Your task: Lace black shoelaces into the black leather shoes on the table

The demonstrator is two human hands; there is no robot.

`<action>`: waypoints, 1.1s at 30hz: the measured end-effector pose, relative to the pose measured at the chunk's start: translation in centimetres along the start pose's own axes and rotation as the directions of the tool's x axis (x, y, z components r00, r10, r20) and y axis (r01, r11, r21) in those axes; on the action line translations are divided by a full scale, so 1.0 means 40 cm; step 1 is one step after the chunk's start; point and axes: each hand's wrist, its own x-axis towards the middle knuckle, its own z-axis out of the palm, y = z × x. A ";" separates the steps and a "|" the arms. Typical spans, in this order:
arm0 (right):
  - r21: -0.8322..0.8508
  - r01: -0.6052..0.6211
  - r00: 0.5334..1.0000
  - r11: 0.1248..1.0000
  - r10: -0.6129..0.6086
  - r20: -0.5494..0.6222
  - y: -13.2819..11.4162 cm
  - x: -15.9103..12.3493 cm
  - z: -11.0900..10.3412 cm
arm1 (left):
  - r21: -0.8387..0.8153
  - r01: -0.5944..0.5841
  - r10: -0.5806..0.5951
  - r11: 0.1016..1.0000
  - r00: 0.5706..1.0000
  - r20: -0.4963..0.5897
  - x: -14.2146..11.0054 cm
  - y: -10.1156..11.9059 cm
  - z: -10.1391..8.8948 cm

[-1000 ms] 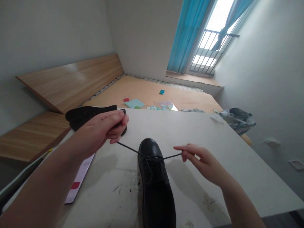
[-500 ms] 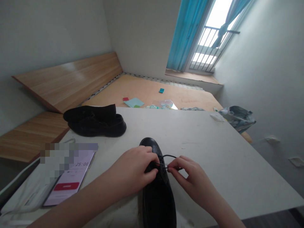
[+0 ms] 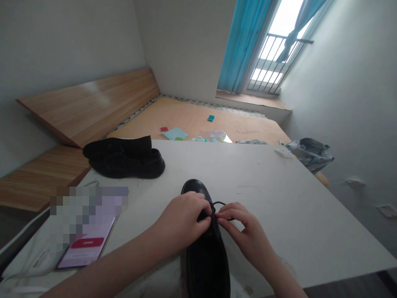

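A black lace-up shoe stands upright on the white table, its toe pointing away from me. Over its left side, my left hand pinches the black shoelace close to the eyelets. My right hand is on the shoe's right side, thumb and fingers also closed on the lace. A loop of lace arches above the right fingers. The two sets of fingertips nearly meet over the lacing, and the lace between them is partly hidden.
A pair of black shoes lies at the table's far left. A phone with a lit screen and a white cable rests near left. Behind the white table is a bed with small items; a bag sits at the right edge.
My left hand has shifted slightly right and my right hand slightly left, bringing the fingertips closer over the lacing. The lace loop at the right looks smaller.
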 end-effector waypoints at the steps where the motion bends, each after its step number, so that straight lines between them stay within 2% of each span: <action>1: -0.009 0.009 1.000 1.000 -0.009 0.002 -0.003 0.000 -0.007 | -0.017 -0.007 0.007 1.000 1.000 -0.007 -0.001 0.001 -0.006; 5: -0.057 0.055 0.998 0.997 -0.053 0.027 -0.030 0.004 -0.037 | -0.114 -0.022 0.014 0.993 0.997 -0.070 -0.010 0.005 -0.047; 8: -0.006 0.102 0.993 0.995 -0.102 0.063 -0.065 0.014 -0.037 | -0.219 -0.061 0.035 0.974 0.992 -0.123 -0.022 0.013 -0.076; 11: 0.129 0.115 0.988 0.985 -0.128 0.092 -0.109 0.025 -0.029 | -0.288 -0.096 0.062 0.953 0.990 -0.126 -0.040 0.024 -0.096; 13: 0.245 0.076 0.985 0.966 -0.111 0.130 -0.136 0.026 -0.034 | -0.308 -0.118 0.090 0.944 0.991 -0.102 -0.053 0.032 -0.111; 15: 0.387 0.021 0.985 0.922 -0.086 0.149 -0.159 0.018 -0.052 | -0.279 -0.154 0.139 0.948 0.988 -0.071 -0.066 0.036 -0.131; 17: 0.451 0.008 0.991 0.893 -0.067 0.116 -0.174 0.007 -0.073 | -0.188 -0.197 0.192 0.962 0.980 -0.045 -0.078 0.034 -0.153; 19: 0.340 0.054 0.994 0.939 -0.081 0.068 -0.182 0.001 -0.085 | -0.080 -0.208 0.206 0.975 0.978 -0.034 -0.085 0.024 -0.171; 21: 0.097 0.126 0.987 0.987 -0.134 0.090 -0.183 0.004 -0.077 | 0.019 -0.179 0.179 0.984 0.984 -0.011 -0.087 0.009 -0.178; 23: -0.137 0.195 0.972 0.971 -0.174 0.157 -0.176 0.016 -0.050 | 0.106 -0.125 0.121 0.986 0.992 0.044 -0.085 -0.009 -0.173; 25: -0.302 0.231 0.962 0.925 -0.171 0.213 -0.165 0.030 -0.016 | 0.184 -0.080 0.058 0.980 0.991 0.122 -0.082 -0.025 -0.160; 28: -0.425 0.232 0.958 0.875 -0.132 0.253 -0.149 0.041 0.021 | 0.268 -0.070 0.014 0.961 0.978 0.206 -0.080 -0.041 -0.140; 33: -0.470 0.236 0.959 0.851 -0.127 0.253 -0.135 0.041 0.034 | 0.333 -0.079 -0.006 0.940 0.969 0.246 -0.077 -0.042 -0.126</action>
